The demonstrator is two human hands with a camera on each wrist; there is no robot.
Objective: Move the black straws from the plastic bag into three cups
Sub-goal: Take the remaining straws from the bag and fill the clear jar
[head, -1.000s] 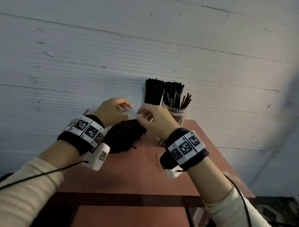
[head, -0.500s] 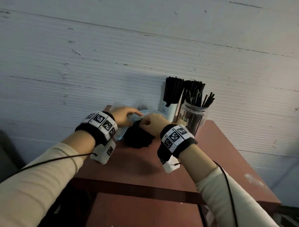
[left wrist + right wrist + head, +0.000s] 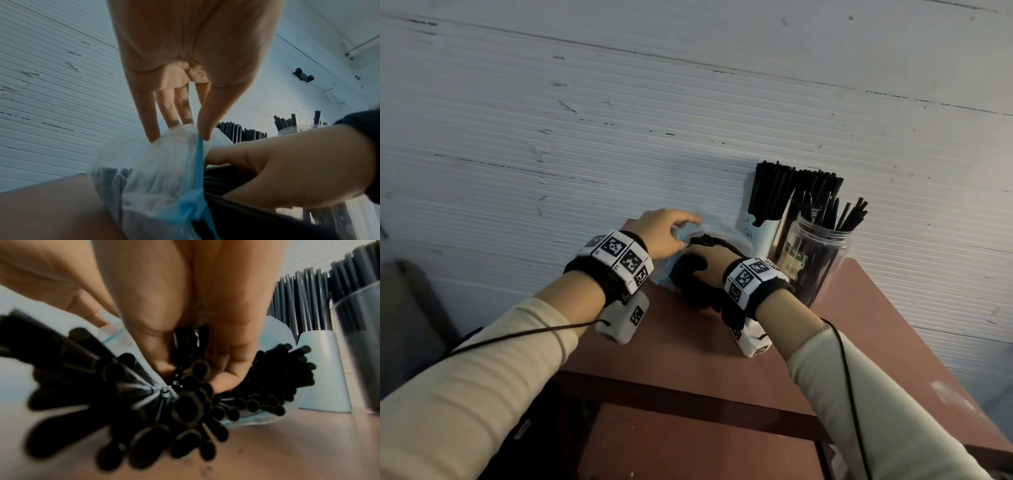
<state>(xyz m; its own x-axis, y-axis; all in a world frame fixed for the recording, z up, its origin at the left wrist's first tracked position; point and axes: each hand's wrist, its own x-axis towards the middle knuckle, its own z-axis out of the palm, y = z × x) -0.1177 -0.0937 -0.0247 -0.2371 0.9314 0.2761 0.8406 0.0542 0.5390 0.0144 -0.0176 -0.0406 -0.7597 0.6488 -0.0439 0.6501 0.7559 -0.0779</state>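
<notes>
White ribbed wall behind a reddish-brown tabletop point(image 3: 722, 356). Head view: three cups at the wall, a white cup point(image 3: 760, 236), a clear jar point(image 3: 815, 260) and one between them mostly hidden, all stuffed with straws. Plastic bag point(image 3: 664, 270) lies just left of them. Left wrist view alone shows left hand point(image 3: 185, 68) pinching the bag's blue-edged mouth. Right wrist view alone shows right hand point(image 3: 185, 321) inside the bag, fingers curled round a bunch of black straws point(image 3: 164, 394); count too blurred to tell.
</notes>
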